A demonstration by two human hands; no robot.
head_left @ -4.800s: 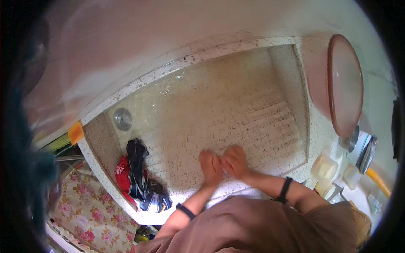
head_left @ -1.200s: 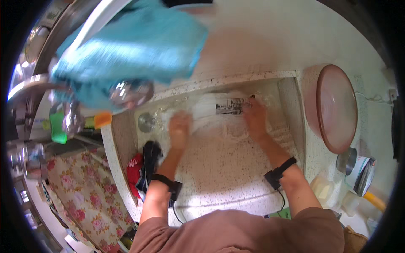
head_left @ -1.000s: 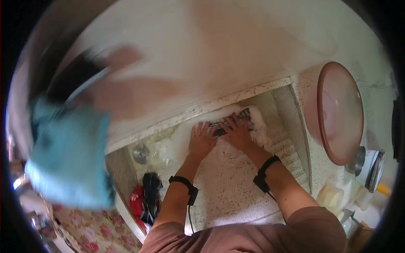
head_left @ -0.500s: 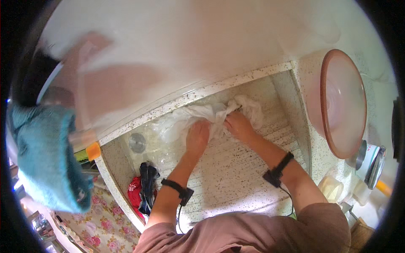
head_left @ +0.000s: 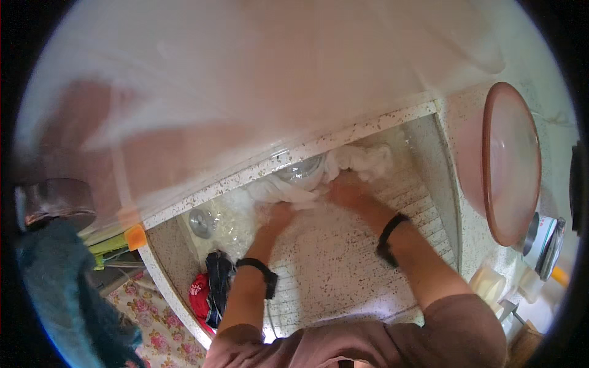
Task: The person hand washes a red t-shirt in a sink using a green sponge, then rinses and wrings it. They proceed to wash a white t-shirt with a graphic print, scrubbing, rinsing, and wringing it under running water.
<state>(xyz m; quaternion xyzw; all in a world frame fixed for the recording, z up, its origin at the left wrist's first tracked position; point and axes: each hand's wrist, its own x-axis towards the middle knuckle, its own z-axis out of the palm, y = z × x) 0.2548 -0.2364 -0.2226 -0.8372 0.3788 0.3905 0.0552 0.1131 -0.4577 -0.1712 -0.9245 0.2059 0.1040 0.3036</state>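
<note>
A wet white cloth (head_left: 294, 192) lies bunched along the far side of a speckled stone sink (head_left: 343, 257) with a ridged washboard floor. My left hand (head_left: 279, 213), blurred, grips the near left part of it. Farther right, my right hand (head_left: 348, 189) holds the cloth close to its bulky right end (head_left: 368, 161). Both sets of fingers are partly hidden in the cloth and smeared by motion. Between the cloth and the sink's far rim shows a shiny, clear, rounded patch that looks like water.
A round metal drain (head_left: 202, 222) is at the sink's left. Dark and red clothing (head_left: 218, 288) lies at the near left corner. A pinkish basin (head_left: 514, 165) leans on the right ledge. An orange block (head_left: 135, 237) sits at the left corner; a blue-green cloth (head_left: 67, 288) hangs at left.
My hands and the white cloth have shifted within the sink, and the clear patch has appeared behind the cloth. The whole view has moved slightly; the hanging cloth sits lower in it.
</note>
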